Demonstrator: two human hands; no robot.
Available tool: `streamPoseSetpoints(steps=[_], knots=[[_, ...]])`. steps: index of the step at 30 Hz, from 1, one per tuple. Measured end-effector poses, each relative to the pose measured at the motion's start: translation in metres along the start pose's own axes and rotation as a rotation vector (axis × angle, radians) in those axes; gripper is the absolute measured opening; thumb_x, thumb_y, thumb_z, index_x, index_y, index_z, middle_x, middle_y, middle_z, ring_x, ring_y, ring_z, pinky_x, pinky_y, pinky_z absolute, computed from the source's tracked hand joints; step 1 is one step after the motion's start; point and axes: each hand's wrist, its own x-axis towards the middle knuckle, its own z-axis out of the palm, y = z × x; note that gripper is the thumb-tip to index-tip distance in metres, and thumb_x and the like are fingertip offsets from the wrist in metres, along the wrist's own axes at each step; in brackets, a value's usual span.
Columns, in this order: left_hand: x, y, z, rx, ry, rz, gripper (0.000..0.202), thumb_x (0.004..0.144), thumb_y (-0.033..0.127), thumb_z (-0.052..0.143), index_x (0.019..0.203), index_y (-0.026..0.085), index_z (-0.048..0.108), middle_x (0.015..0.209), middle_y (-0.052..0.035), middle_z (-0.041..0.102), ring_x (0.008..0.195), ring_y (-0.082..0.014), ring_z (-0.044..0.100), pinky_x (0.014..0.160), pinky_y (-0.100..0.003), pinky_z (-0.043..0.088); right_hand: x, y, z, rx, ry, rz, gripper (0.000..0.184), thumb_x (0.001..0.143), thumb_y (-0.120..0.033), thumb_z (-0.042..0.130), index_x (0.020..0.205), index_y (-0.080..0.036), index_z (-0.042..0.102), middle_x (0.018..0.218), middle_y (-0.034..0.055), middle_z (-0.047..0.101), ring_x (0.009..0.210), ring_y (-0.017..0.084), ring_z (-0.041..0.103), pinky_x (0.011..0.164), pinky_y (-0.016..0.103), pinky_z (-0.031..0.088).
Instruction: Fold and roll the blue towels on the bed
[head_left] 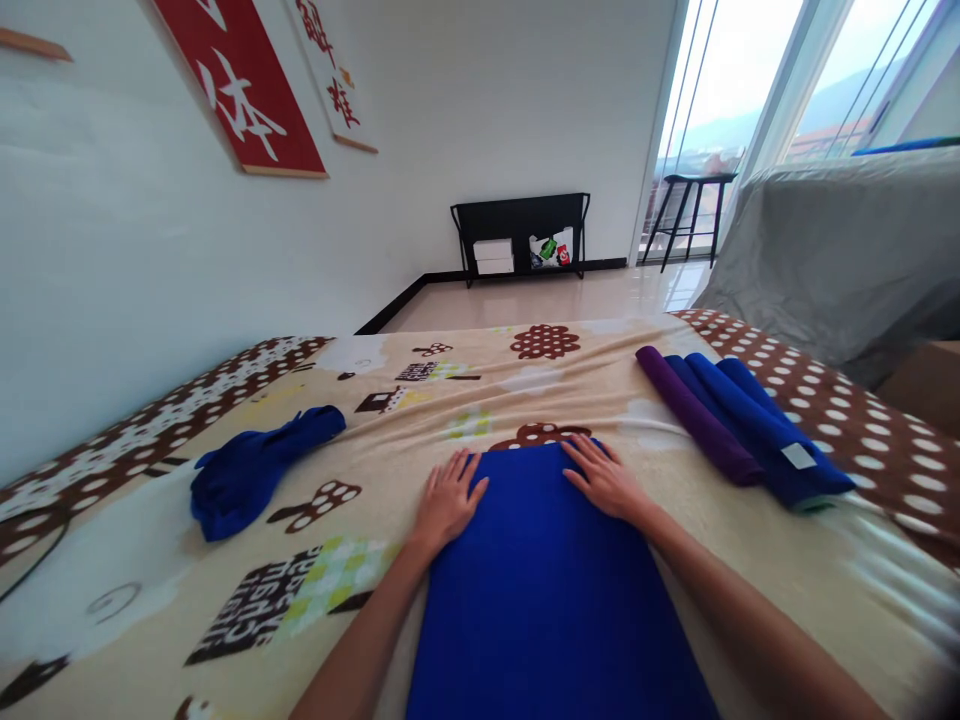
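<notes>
A blue cloth (pixel 540 580) lies flat in a long strip on the patterned bed cover (pixel 420 400) in front of me. My left hand (pixel 448 497) rests flat on its far left corner, fingers spread and open. My right hand (pixel 604 478) lies flat on the far right corner, fingers also stretched out. Neither hand grips anything.
A crumpled blue cloth (pixel 251 470) lies to the left. At the right lie rolled cloths, one purple (pixel 697 418) and blue ones (pixel 765 430). A grey-covered piece of furniture (pixel 840 250) stands at the right, a black shelf (pixel 521 235) against the far wall.
</notes>
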Motion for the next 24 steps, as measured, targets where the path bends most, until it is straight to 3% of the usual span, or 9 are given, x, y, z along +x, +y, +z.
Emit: streamPoseSetpoints(steps=[3,6,8,10,13,16,18,21,24], knots=[[-0.008,-0.025,0.000,0.017,0.020,-0.058,0.056,0.100,0.047,0.030,0.149,0.021,0.034,0.158,-0.0112,0.032,0.145,-0.0252,0.030,0.117,-0.053,0.022,-0.005,0.027,-0.003,-0.009,0.009,0.064,0.068,0.100,-0.059,0.023,0.154,-0.019,0.027,0.159,0.0106,0.022,0.148,0.022,0.017,0.119,0.049,0.017],[-0.006,-0.024,-0.011,0.031,0.021,-0.058,0.053,0.100,0.045,0.033,0.147,0.021,0.039,0.155,-0.0119,0.037,0.144,-0.0266,0.032,0.117,-0.056,0.018,-0.004,0.028,-0.013,-0.009,0.004,0.072,0.066,0.100,-0.058,0.027,0.152,-0.017,0.031,0.158,0.0125,0.025,0.147,0.024,0.020,0.119,0.050,0.017],[-0.009,-0.005,-0.023,0.043,0.029,-0.044,0.053,0.100,0.043,0.035,0.146,0.018,0.041,0.153,-0.0142,0.040,0.145,-0.0296,0.030,0.117,-0.061,0.011,-0.012,0.007,-0.021,-0.011,0.019,0.075,0.066,0.100,-0.053,0.029,0.152,-0.012,0.031,0.158,0.0157,0.021,0.148,0.027,0.017,0.119,0.053,0.013],[-0.028,0.027,-0.035,0.048,0.039,-0.007,0.054,0.100,0.039,0.034,0.149,0.016,0.035,0.156,-0.0138,0.035,0.147,-0.0288,0.024,0.118,-0.060,0.009,-0.034,-0.027,-0.027,-0.008,0.037,0.054,0.065,0.101,-0.048,0.030,0.153,-0.010,0.026,0.159,0.0158,0.015,0.149,0.027,0.012,0.120,0.054,0.009],[-0.087,0.080,-0.043,0.033,0.028,0.161,0.058,0.100,0.034,0.034,0.155,0.021,0.018,0.161,-0.0045,0.025,0.148,-0.0197,0.022,0.120,-0.045,0.022,-0.097,-0.084,-0.025,0.014,0.014,-0.064,0.062,0.100,-0.043,0.035,0.155,-0.019,0.021,0.160,0.0056,0.017,0.149,0.020,0.016,0.122,0.044,0.018],[-0.158,0.101,-0.038,0.090,0.074,0.400,0.063,0.098,0.036,0.040,0.155,0.020,0.018,0.158,-0.0042,0.031,0.145,-0.0183,0.031,0.113,-0.036,0.033,-0.167,-0.111,-0.016,0.028,0.042,-0.209,0.067,0.098,-0.039,0.041,0.157,-0.020,0.015,0.158,0.0047,0.021,0.146,0.020,0.024,0.118,0.039,0.030],[-0.196,0.089,-0.031,0.163,0.151,0.429,0.065,0.096,0.043,0.044,0.153,0.019,0.024,0.154,-0.0055,0.039,0.141,-0.0196,0.038,0.110,-0.036,0.035,-0.204,-0.105,-0.015,0.006,0.073,-0.241,0.070,0.098,-0.042,0.044,0.157,-0.020,0.013,0.158,0.0053,0.024,0.144,0.021,0.029,0.115,0.039,0.034],[-0.235,0.050,-0.025,0.231,0.227,0.408,0.066,0.093,0.044,0.049,0.152,0.021,0.031,0.148,-0.0054,0.049,0.134,-0.0210,0.047,0.111,-0.036,0.033,-0.241,-0.074,-0.025,-0.024,0.106,-0.292,0.073,0.095,-0.046,0.050,0.156,-0.024,0.017,0.154,0.0025,0.032,0.140,0.020,0.037,0.112,0.036,0.039],[-0.262,0.017,-0.025,0.217,0.219,0.421,0.062,0.091,0.027,0.047,0.152,0.025,0.031,0.141,-0.0032,0.056,0.128,-0.0185,0.054,0.113,-0.035,0.030,-0.263,-0.047,-0.040,-0.052,0.154,-0.377,0.069,0.092,-0.038,0.055,0.154,-0.025,0.026,0.148,0.0008,0.043,0.135,0.018,0.046,0.106,0.032,0.046]])
